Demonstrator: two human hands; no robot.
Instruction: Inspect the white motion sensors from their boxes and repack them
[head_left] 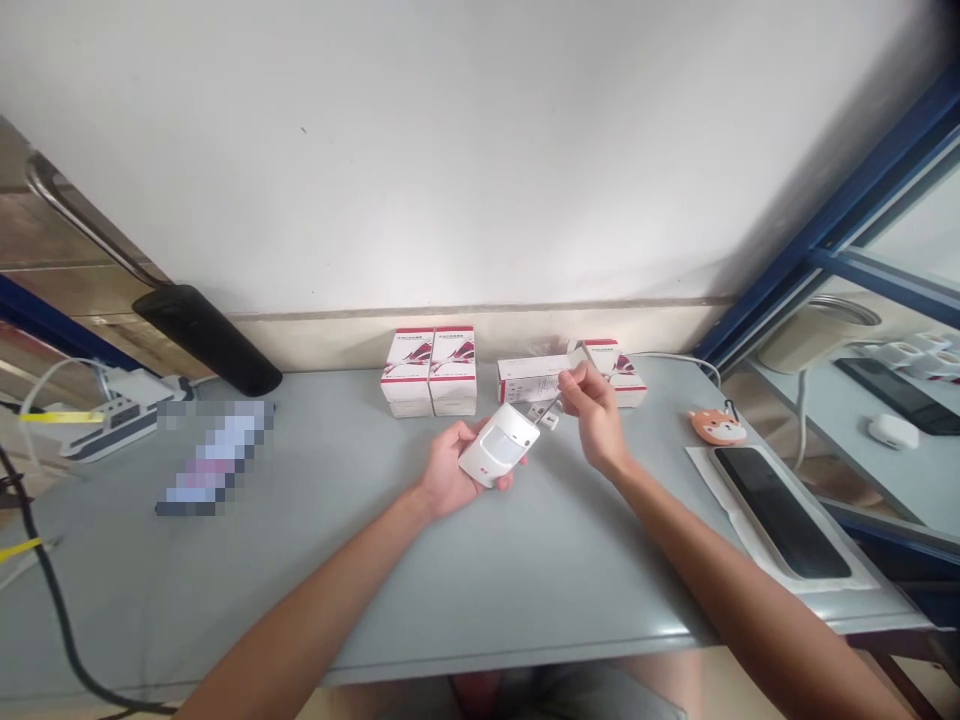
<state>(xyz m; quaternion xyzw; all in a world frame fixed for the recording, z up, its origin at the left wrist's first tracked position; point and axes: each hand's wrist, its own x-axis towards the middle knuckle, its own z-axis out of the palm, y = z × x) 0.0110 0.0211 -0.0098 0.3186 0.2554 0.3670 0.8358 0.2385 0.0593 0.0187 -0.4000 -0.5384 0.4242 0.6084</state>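
A white device (496, 452) lay tilted in the left hand (453, 472) above the worktop (390, 610), that hand's grip closed around its sides. The right hand's (598, 415) grip pinched a slim dark rod (550, 407), which reached down to the device's upper edge; whether they touched could not be told. Just behind were small white pieces (551, 421) and a white carton (529, 378). Paired red-and-white boxes (430, 368) stood to the left, near the wall (420, 200). An orange case (716, 427) lay farther right.
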